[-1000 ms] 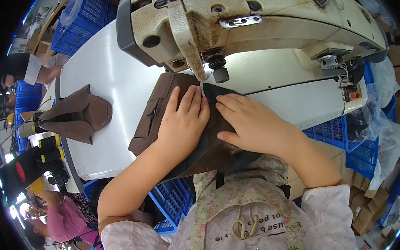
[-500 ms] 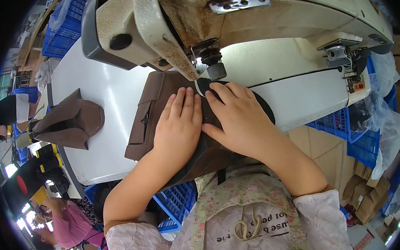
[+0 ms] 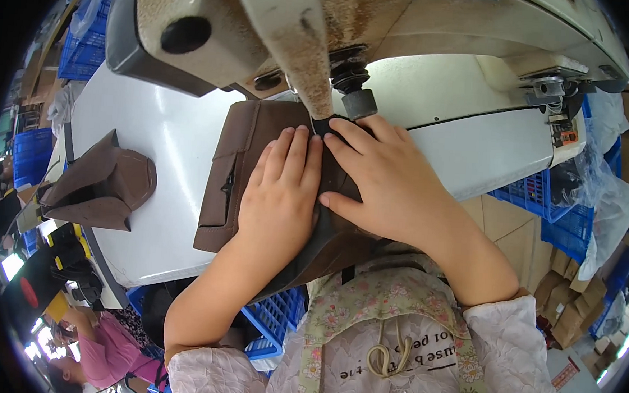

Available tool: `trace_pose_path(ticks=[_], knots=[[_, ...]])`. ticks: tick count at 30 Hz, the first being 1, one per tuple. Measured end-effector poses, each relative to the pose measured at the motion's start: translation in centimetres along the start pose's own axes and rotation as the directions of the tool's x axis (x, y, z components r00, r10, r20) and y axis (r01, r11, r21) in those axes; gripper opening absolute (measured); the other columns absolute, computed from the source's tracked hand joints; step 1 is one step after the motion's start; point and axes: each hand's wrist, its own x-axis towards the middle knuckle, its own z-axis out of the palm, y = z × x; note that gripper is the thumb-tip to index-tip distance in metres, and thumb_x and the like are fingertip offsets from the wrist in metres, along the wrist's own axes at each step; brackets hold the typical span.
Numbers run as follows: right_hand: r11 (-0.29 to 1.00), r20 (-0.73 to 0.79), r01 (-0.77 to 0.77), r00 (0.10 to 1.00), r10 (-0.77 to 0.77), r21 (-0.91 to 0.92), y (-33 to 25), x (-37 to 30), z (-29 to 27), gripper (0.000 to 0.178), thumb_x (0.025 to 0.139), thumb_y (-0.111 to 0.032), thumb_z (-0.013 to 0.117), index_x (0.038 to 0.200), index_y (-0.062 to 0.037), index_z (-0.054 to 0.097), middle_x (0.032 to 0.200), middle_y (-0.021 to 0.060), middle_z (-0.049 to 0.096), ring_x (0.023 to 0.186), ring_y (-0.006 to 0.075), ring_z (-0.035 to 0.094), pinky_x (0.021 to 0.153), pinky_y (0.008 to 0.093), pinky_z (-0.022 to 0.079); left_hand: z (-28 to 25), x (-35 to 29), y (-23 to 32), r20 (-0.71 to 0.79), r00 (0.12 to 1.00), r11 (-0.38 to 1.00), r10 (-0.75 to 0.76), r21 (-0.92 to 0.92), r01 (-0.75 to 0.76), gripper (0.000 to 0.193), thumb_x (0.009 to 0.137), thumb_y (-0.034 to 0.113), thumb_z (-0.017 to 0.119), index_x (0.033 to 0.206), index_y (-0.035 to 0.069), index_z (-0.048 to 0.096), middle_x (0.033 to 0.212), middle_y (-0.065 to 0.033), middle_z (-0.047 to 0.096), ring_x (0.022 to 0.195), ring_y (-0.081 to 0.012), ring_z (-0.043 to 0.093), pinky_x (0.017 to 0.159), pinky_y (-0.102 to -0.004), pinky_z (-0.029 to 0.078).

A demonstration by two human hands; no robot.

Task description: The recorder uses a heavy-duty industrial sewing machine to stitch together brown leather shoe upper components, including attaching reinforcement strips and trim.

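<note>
One brown workpiece (image 3: 232,152), under left hand (image 3: 281,191), under right hand (image 3: 389,181)

I see a dark brown workpiece (image 3: 217,190) mid-frame with a black patch (image 3: 323,127) at its top, and a matching brown piece (image 3: 132,178) at left on a white tabletop (image 3: 179,167). Sewing machine (image 3: 382,28) up top reads cream with rusty-brown speckling; crate (image 3: 534,195) at right is blue. Apron (image 3: 370,293), bottom centre: pale green with pink-and-white floral print; sleeve (image 3: 511,338), lower right: white.
</note>
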Motion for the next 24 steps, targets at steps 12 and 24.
trace_pose_path(ticks=[12, 24], knots=[[0.995, 0.044, 0.005, 0.999, -0.001, -0.1, -0.6, 0.2, -0.6, 0.06, 0.075, -0.038, 0.078, 0.118, 0.0019, 0.067, 0.129, 0.0123, 0.062, 0.115, 0.0271, 0.053, 0.093, 0.0406, 0.042, 0.0, 0.0, 0.1, 0.007, 1.0, 1.0, 0.009, -0.024, -0.009, 0.073, 0.074, 0.017, 0.07, 0.139, -0.008, 0.049, 0.143, -0.0237, 0.048, 0.135, -0.0379, 0.046, 0.114, -0.0467, 0.038], [0.995, 0.057, 0.025, 0.998, -0.019, -0.097, -0.3, 1.1, -0.7, 0.051, 0.073, -0.038, 0.079, 0.106, -0.0004, 0.072, 0.116, 0.0092, 0.066, 0.102, 0.0251, 0.058, 0.082, 0.0388, 0.044, 0.4, 0.2, -0.1, -0.011, 1.0, 1.0, 0.004, -0.027, -0.004, 0.072, 0.073, 0.015, 0.07, 0.137, -0.009, 0.05, 0.14, -0.0234, 0.05, 0.134, -0.038, 0.046, 0.111, -0.0458, 0.041]])
